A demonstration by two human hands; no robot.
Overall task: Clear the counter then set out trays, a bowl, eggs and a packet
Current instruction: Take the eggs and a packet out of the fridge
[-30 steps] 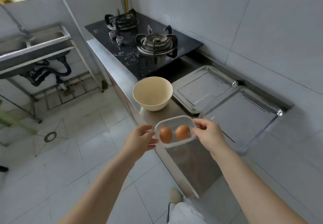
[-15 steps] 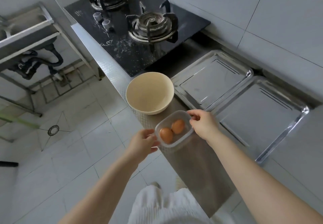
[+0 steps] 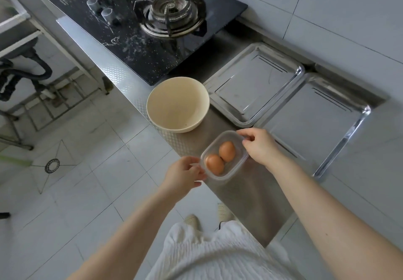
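Observation:
A clear plastic container [image 3: 236, 166] holds two brown eggs [image 3: 227, 151] side by side, at the counter's front edge. My left hand [image 3: 183, 176] grips its near-left rim and my right hand [image 3: 260, 146] pinches its far-right corner. A cream bowl [image 3: 177, 104], empty, stands on the counter just beyond the container. Two shiny steel trays lie side by side against the wall: one [image 3: 254, 83] next to the bowl, the other [image 3: 314, 118] to its right. No packet is in view.
A black two-burner gas hob [image 3: 139, 39] fills the counter's far end. The steel counter [image 3: 250, 196] is narrow, with tiled floor to its left. A sink on a metal frame [image 3: 17, 33] stands at the far left. A tiled wall runs behind the trays.
The container with the eggs has come lower and closer to the counter's front edge and turned diagonal. My view has tilted down and moved nearer the counter.

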